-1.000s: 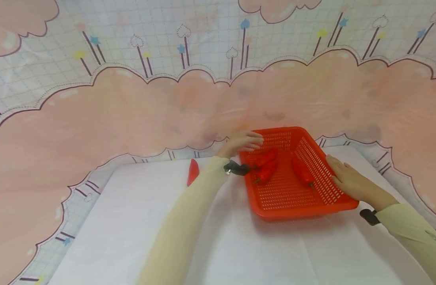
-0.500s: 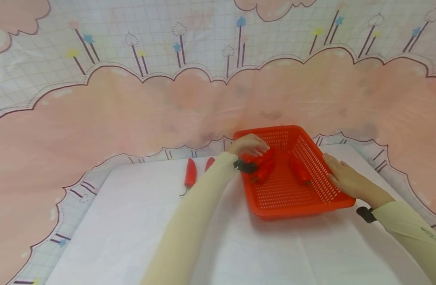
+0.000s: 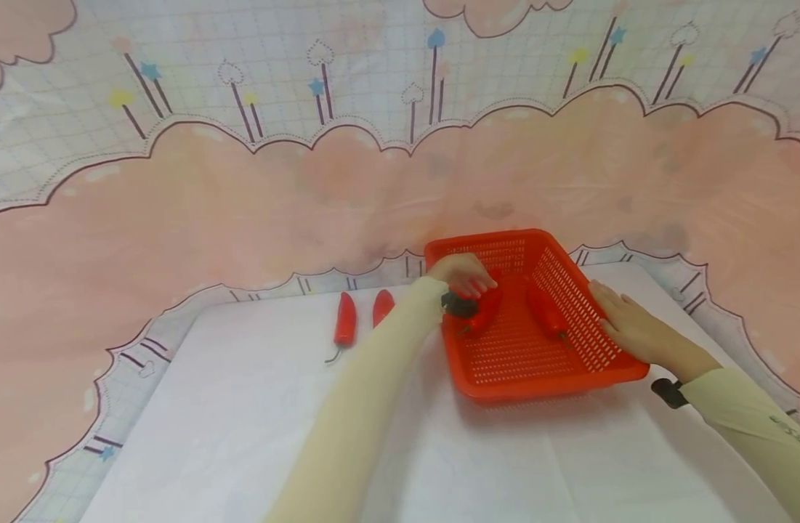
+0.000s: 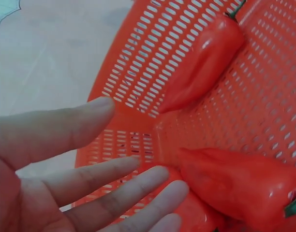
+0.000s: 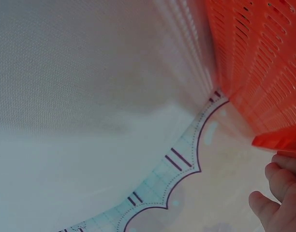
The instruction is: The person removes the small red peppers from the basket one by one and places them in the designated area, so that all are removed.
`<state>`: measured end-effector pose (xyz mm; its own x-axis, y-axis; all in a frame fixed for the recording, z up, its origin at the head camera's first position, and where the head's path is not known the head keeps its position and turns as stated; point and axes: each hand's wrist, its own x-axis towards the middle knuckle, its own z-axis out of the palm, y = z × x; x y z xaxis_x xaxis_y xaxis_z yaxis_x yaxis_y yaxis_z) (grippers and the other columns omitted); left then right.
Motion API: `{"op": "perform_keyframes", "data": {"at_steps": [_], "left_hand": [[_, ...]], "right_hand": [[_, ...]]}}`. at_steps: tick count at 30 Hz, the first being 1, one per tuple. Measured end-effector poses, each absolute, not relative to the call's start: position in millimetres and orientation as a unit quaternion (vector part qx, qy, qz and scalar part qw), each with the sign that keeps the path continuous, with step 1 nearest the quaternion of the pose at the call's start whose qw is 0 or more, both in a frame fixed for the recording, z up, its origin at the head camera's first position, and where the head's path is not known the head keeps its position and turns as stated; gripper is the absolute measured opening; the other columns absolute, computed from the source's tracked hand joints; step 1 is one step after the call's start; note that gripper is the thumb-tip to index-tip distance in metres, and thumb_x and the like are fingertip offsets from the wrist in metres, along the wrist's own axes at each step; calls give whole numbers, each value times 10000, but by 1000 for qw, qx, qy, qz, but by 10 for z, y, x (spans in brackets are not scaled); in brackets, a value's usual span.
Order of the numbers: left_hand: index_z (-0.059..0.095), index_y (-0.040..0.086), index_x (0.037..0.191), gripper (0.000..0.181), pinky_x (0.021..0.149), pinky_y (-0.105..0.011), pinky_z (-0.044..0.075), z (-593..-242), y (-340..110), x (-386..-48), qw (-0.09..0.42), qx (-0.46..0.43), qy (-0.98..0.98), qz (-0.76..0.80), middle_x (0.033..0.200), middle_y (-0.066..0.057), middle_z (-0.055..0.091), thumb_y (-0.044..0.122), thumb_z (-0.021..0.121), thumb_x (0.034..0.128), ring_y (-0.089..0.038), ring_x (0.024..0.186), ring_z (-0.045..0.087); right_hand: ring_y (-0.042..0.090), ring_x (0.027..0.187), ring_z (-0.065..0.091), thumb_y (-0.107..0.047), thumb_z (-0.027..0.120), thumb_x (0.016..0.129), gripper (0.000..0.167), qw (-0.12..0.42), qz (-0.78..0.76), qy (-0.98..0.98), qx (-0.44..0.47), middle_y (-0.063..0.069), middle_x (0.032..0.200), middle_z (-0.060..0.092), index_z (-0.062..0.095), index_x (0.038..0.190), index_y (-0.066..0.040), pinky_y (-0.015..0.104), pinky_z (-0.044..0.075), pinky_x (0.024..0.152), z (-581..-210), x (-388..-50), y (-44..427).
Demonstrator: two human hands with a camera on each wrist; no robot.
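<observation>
A red plastic basket (image 3: 530,388) with slotted walls stands on the white table. My left hand (image 3: 465,274) reaches over its left side, fingers extended and thumb apart, holding nothing. Near those fingers in the left wrist view lie a red pepper (image 4: 240,179) and another red pepper (image 4: 186,208), partly covered by the fingers. A separate red pepper (image 3: 545,312) lies by the basket's right wall. My right hand (image 3: 625,323) rests with fairly straight fingers along the right rim; in the right wrist view its fingertips (image 5: 283,179) are beside the basket's edge.
Left of the basket, a red pepper (image 3: 345,319) with a curved stem lies on the white tabletop (image 3: 243,407). Beside it, another red pepper (image 3: 383,305) is partly hidden by the left sleeve (image 3: 373,385). A patterned pink cloth (image 3: 295,196) hangs behind the table.
My left hand has moved right and lower into the basket, its fingers bending downward. The left sleeve has uncovered more of the two peppers on the table. The right hand stays on the rim.
</observation>
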<state>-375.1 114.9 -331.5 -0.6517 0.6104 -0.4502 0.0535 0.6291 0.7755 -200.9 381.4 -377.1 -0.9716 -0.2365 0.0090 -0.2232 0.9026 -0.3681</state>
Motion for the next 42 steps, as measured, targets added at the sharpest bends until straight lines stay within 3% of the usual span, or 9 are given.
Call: {"op": "perform_keyframes", "data": {"at_steps": [9, 16, 29, 33, 38, 42], "left_hand": [[630, 14, 979, 207, 771, -263, 545, -3353, 1158, -3859, 372, 231, 847, 302, 969, -107, 672, 196, 651, 882, -183, 842, 650], [611, 20, 1027, 246, 749, -256, 547, -3436, 1167, -3901, 374, 219, 854, 290, 1020, -134, 682, 221, 646, 889, -190, 844, 650], [616, 46, 962, 208, 668, -262, 533, -3467, 1136, -3821, 348, 168, 848, 362, 1090, -187, 655, 199, 695, 845, -206, 787, 628], [633, 30, 1017, 252, 738, -290, 543, -3476, 1154, -3828, 352, 168, 852, 348, 1096, -177, 658, 206, 693, 847, -226, 848, 642], [487, 8, 1317, 544, 859, -325, 535, -3495, 1190, -3820, 361, 159, 850, 350, 1145, -174, 640, 205, 689, 853, -262, 990, 641], [445, 5, 1342, 570, 869, -324, 540, -3512, 1226, -3800, 364, 160, 848, 350, 1179, -188, 622, 195, 680, 860, -279, 1050, 624]], "right_hand": [[475, 1399, 115, -143, 421, 972, 649, 21, -189, 975, -114, 321, 1518, 107, 67, 1469, 80, 614, 60, 1134, -3757, -2006, 3796], [478, 1397, 117, -140, 422, 970, 653, 21, -188, 975, -113, 323, 1517, 106, 64, 1469, 79, 622, 70, 1128, -3764, -2005, 3801], [472, 1402, 111, -155, 422, 975, 656, 23, -191, 975, -113, 314, 1522, 105, 58, 1475, 66, 616, 61, 1135, -3750, -1996, 3795], [467, 1404, 111, -159, 428, 974, 664, 24, -191, 975, -112, 311, 1523, 107, 55, 1477, 59, 615, 62, 1136, -3750, -1999, 3796], [469, 1401, 115, -152, 428, 971, 661, 21, -189, 975, -113, 315, 1521, 110, 59, 1476, 63, 623, 70, 1130, -3755, -1997, 3808], [470, 1401, 117, -156, 429, 971, 660, 23, -188, 975, -112, 312, 1522, 108, 65, 1475, 64, 631, 76, 1124, -3754, -1996, 3804]]}}
